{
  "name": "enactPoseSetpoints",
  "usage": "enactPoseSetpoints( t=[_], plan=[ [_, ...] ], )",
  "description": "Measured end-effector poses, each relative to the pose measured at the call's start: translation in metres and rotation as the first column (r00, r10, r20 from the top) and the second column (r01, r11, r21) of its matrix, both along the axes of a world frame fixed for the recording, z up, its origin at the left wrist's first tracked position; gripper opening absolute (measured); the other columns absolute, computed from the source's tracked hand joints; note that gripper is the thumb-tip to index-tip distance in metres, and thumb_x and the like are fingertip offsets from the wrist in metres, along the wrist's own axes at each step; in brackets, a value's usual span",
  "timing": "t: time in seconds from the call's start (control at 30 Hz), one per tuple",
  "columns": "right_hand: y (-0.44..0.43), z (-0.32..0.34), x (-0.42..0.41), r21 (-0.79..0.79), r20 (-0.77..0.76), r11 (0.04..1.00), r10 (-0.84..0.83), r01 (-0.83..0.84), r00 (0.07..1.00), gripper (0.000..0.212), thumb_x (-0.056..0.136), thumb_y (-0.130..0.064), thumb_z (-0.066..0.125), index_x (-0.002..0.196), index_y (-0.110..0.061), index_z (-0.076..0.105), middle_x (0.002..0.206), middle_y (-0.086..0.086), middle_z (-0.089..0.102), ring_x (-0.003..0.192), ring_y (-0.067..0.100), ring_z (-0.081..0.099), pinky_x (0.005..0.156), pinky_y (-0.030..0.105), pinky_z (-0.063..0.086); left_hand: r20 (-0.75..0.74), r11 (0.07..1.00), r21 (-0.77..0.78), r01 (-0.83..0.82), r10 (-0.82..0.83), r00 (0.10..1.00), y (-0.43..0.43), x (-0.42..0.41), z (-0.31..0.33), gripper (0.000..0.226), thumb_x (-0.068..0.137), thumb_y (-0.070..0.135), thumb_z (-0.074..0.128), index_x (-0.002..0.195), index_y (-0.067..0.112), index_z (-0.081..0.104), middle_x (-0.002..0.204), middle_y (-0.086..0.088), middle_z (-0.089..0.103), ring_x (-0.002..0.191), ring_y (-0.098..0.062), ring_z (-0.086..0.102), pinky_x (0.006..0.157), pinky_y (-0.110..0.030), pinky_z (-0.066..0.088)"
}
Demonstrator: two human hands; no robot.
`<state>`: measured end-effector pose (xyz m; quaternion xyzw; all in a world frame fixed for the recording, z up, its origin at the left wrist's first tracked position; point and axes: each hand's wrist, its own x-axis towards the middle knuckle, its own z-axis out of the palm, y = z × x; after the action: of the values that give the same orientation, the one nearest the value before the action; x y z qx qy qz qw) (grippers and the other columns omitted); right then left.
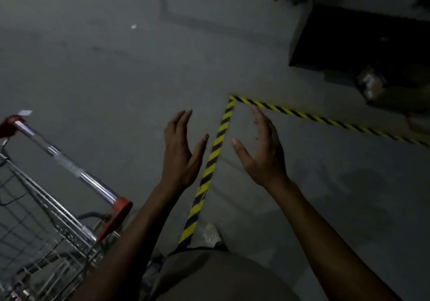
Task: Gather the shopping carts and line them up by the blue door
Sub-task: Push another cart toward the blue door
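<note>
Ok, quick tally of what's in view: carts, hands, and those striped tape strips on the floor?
shopping cart: 1
hands: 2, left hand and right hand, both open and empty
striped tape strips: 2, near strip, far strip, meeting at a corner
Total: 5

cart (46,196) left — floor tape (209,170) right
</note>
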<state>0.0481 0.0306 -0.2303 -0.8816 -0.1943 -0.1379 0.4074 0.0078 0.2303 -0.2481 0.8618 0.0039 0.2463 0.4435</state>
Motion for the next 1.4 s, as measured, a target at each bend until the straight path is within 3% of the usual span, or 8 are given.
enactPoseSetpoints(
  t=[0.33, 0.6, 0.77, 0.83, 1.0, 1.17, 1.27, 1.4],
  plan=[
    [0.171, 0.003, 0.152, -0.055, 0.0, 0.847, 0.529, -0.528, 0.849, 0.076, 0.09, -0.05, 0.057, 0.152, -0.015, 0.031, 0.15, 0.006, 0.041, 0.135, 0.024, 0.044, 0.096, 0.049, 0.051, -0.006, 0.867, 0.014, -0.498, 0.499, 0.867, 0.112, 0.066, 0.005, 0.061, 0.101, 0.047, 0.047, 0.151, 0.014, 0.037, 0.151, -0.009, 0.038, 0.14, -0.027, 0.038, 0.105, -0.055, 0.043],
    [0.326, -0.007, 0.204, -0.021, -0.022, 0.484, 0.875, -0.875, 0.484, 0.08, 0.089, -0.051, 0.058, 0.154, -0.016, 0.028, 0.152, 0.006, 0.039, 0.136, 0.024, 0.044, 0.097, 0.048, 0.052, -0.09, 0.483, 0.052, -0.874, 0.874, 0.477, 0.183, 0.051, -0.01, 0.061, 0.1, 0.046, 0.047, 0.149, 0.011, 0.038, 0.149, -0.009, 0.04, 0.139, -0.028, 0.038, 0.106, -0.058, 0.041],
    [0.394, -0.003, 0.219, -0.003, -0.032, 0.193, 0.981, -0.981, 0.193, 0.081, 0.088, -0.05, 0.059, 0.153, -0.012, 0.03, 0.151, 0.008, 0.041, 0.134, 0.025, 0.044, 0.096, 0.048, 0.053, -0.085, 0.157, 0.115, -0.981, 0.985, 0.148, 0.19, 0.056, -0.003, 0.06, 0.099, 0.042, 0.047, 0.144, 0.004, 0.044, 0.143, -0.016, 0.045, 0.133, -0.019, 0.039, 0.113, -0.035, 0.034],
    [0.416, -0.001, 0.219, -0.022, -0.01, 0.063, 0.998, -0.998, 0.064, 0.08, 0.088, -0.05, 0.059, 0.152, -0.011, 0.032, 0.15, 0.01, 0.043, 0.133, 0.025, 0.045, 0.1, 0.045, 0.051, -0.055, 0.064, 0.132, -0.989, 0.997, 0.058, 0.188, 0.057, -0.001, 0.058, 0.099, 0.04, 0.048, 0.143, 0.003, 0.045, 0.143, -0.017, 0.045, 0.134, -0.021, 0.04, 0.113, -0.031, 0.034],
    [0.461, -0.003, 0.195, -0.036, -0.001, -0.237, 0.971, -0.971, -0.238, 0.078, 0.09, -0.047, 0.062, 0.151, -0.009, 0.033, 0.149, 0.01, 0.044, 0.131, 0.023, 0.045, 0.103, 0.027, 0.038, -0.094, -0.267, 0.179, -0.947, 0.954, -0.286, 0.163, 0.041, -0.011, 0.056, 0.099, 0.043, 0.047, 0.145, 0.01, 0.045, 0.146, -0.012, 0.043, 0.136, -0.028, 0.04, 0.11, -0.049, 0.038],
    [0.52, -0.03, 0.143, -0.108, -0.044, -0.465, 0.885, -0.879, -0.463, 0.077, 0.09, -0.05, 0.06, 0.153, -0.015, 0.032, 0.155, 0.007, 0.038, 0.14, 0.023, 0.04, 0.104, 0.036, 0.043, -0.248, -0.58, 0.465, -0.669, 0.64, -0.727, 0.131, -0.002, -0.049, 0.069, 0.097, 0.06, 0.031, 0.141, 0.011, 0.05, 0.143, -0.016, 0.049, 0.132, -0.039, 0.04, 0.107, -0.057, 0.034],
    [0.563, -0.053, 0.108, -0.254, -0.134, -0.53, 0.848, -0.809, -0.513, 0.078, 0.09, -0.055, 0.057, 0.152, -0.015, 0.033, 0.156, 0.009, 0.036, 0.139, 0.027, 0.04, 0.101, 0.04, 0.045, -0.391, -0.608, 0.526, -0.594, 0.447, -0.804, 0.135, -0.011, -0.066, 0.084, 0.093, 0.07, 0.019, 0.145, 0.012, 0.049, 0.151, -0.016, 0.044, 0.139, -0.038, 0.034, 0.112, -0.062, 0.027],
    [0.61, -0.073, 0.082, -0.529, -0.145, -0.56, 0.8, -0.638, -0.583, 0.058, 0.09, -0.055, 0.049, 0.133, -0.017, 0.057, 0.135, 0.008, 0.058, 0.12, 0.029, 0.057, 0.084, 0.041, 0.053, -0.371, -0.585, 0.55, -0.596, 0.468, -0.802, 0.162, -0.007, -0.073, 0.082, 0.098, 0.068, 0.015, 0.138, 0.011, 0.058, 0.144, -0.013, 0.054, 0.134, -0.037, 0.046, 0.108, -0.063, 0.033]
  ],
)
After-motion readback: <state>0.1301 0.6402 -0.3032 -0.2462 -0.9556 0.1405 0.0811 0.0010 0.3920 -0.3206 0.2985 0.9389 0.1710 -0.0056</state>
